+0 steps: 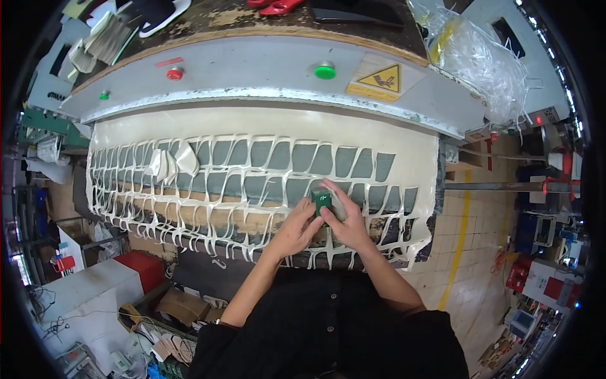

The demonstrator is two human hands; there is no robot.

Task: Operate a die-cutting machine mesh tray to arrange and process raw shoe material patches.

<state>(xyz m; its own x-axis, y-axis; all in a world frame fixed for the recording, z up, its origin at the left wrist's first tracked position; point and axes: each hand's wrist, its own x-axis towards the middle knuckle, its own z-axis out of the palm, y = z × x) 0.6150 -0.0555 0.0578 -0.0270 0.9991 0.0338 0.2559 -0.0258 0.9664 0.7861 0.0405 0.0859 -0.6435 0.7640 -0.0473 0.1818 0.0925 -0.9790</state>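
In front of my body, both hands are closed around a small dark green cutting die with a pale mark on its face. My left hand grips its left side, with fingertips against it. My right hand wraps its right side, the thumb at its lower edge. Something pale shows between the die and my right fingers, but I cannot make out what. Below lies a cream sheet, cut into a net of rows of four-sided holes. Several loose cream cut pieces are piled on its left part.
A grey press beam spans the far side, with a green button, a red button and a yellow warning label. Red-handled scissors lie on top. A plastic bag hangs at right. Cartons stand lower left.
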